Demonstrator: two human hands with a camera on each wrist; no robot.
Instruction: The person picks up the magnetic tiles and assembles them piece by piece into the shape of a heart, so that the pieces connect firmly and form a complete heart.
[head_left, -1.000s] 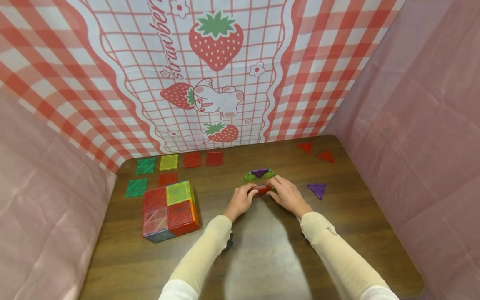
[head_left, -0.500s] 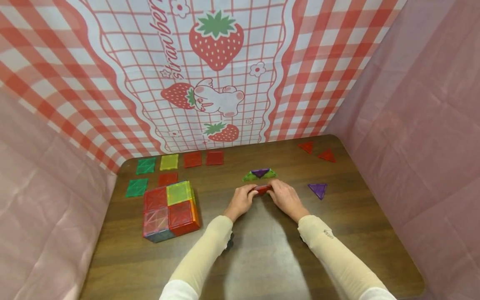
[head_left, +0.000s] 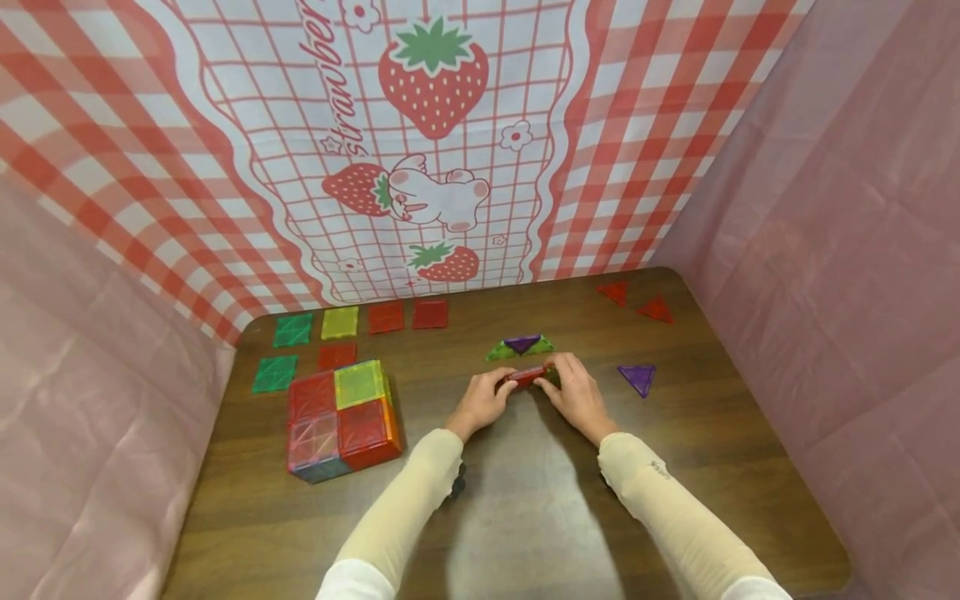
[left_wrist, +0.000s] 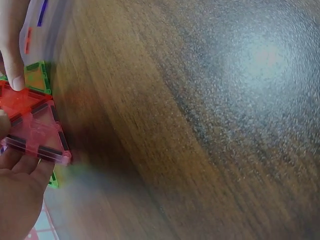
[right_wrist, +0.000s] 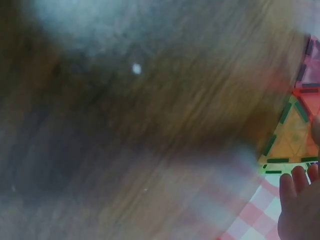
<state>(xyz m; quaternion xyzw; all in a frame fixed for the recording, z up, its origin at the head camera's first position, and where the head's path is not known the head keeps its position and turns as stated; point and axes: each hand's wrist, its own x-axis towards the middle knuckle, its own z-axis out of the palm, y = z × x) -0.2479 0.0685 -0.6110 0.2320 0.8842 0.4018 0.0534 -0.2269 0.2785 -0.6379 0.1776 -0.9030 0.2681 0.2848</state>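
Observation:
In the head view my left hand [head_left: 480,402] and right hand [head_left: 577,396] meet over the middle of the table, holding a short row of translucent magnetic tiles [head_left: 527,377] between them. The left wrist view has a pink triangular tile [left_wrist: 47,135] pinched in my left hand [left_wrist: 20,200]. Edge to edge with it is a red triangular tile [left_wrist: 22,102], touched by a right-hand finger. A green-edged triangular tile [right_wrist: 287,140] continues the row at my right hand [right_wrist: 302,205]. Just behind stands a green and purple tile piece [head_left: 521,346].
A box of square tiles [head_left: 342,423] stands on the left. Behind it lie loose green [head_left: 292,330], yellow [head_left: 340,322] and red squares [head_left: 431,314]. To the right are a purple triangle [head_left: 637,379] and two red triangles [head_left: 656,309]. A checked cloth [head_left: 442,208] hangs behind.
My right hand's fingers have shifted slightly along the row's right end, and a bit of green shows there again. The left hand keeps its hold; the other tiles stay where they were.

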